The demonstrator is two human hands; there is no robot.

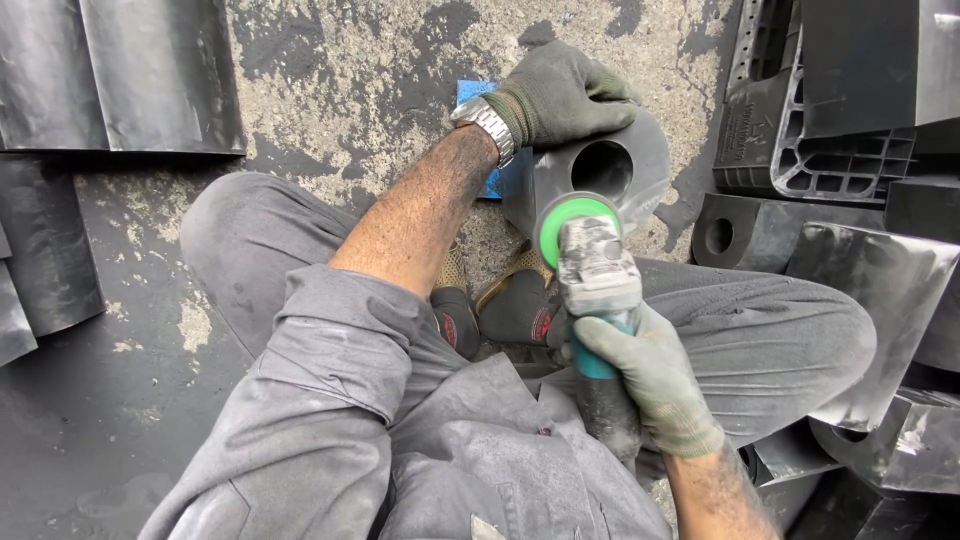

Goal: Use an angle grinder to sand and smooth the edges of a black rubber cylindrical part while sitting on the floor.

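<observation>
**Grinder against grey casting on workshop floor**

Dusty, blackened concrete floor (380, 80), dark moulded parts (850, 110) stacked at right edge, black sheets (120, 75) at upper left. Grey block with round hole (600, 170) at upper centre, its base hidden behind grinder disc (575, 215). Left hand (560, 95), gloved, clamped over block's top, fingertips curled past far edge, out of sight. Right hand (650, 375), gloved, wrapped tight round angle grinder (600, 290); lower body lost among clothing. Disc's contact with block hard to confirm.

A workshop: stained concrete floor (380, 90), stacked black plastic castings (860, 130).
</observation>
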